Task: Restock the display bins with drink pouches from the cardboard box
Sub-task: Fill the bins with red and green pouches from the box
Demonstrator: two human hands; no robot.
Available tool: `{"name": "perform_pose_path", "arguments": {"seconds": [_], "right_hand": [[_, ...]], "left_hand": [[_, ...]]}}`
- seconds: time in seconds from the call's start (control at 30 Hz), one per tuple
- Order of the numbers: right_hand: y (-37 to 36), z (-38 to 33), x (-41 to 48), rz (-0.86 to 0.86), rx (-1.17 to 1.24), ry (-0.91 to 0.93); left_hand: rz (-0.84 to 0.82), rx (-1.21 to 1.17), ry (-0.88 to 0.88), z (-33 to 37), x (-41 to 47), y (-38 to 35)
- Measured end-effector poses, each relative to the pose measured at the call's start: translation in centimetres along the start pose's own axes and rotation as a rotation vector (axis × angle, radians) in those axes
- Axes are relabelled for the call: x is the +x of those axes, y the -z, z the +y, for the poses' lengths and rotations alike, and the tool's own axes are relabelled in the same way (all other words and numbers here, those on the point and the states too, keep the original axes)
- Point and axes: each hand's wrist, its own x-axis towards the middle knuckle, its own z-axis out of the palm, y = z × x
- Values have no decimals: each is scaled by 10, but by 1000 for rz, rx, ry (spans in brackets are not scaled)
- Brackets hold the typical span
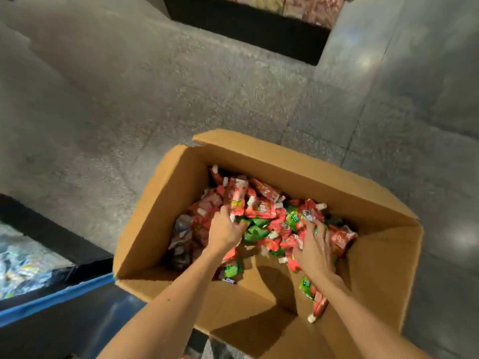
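Where the pouches (261,211) lie: heaped in the box (285,161), mostly toward its far and right sides, with a few strays by the near right wall.
Pouch look: small, glossy, red or green, with white caps; the print is too blurred to read.
Box: brown cardboard, flaps open, standing on a grey floor (129,86); bare bottom shows at the near side.
Left hand (224,230): in the pile's left part, fingers curled together round pouches, just below an upright red one.
Right hand (315,246): on the pile's right part, fingers apart, tips sunk among pouches; whether they clasp any, I cannot tell.
Left bin (64,242): dark rim, pale bluish packs inside, blurred and cut off by the frame.
Far bin (246,24): dark front, pinkish and tan contents, cut off at the top.
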Motion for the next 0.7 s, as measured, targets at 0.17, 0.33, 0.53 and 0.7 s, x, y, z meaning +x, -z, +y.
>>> {"name": "perform_pose_path", "arguments": {"seconds": [0.17, 0.33, 0.53, 0.7], "right_hand": [[0, 0, 45, -15, -45, -42], [-7, 5, 60, 89, 242, -144], [-17, 16, 79, 38, 829, -673], [-16, 19, 81, 20, 878, -692]], "left_hand": [[110, 300, -97, 23, 51, -38], [47, 678, -125, 16, 75, -74], [137, 772, -224, 8, 79, -76], [140, 775, -265, 7, 77, -64]]}}
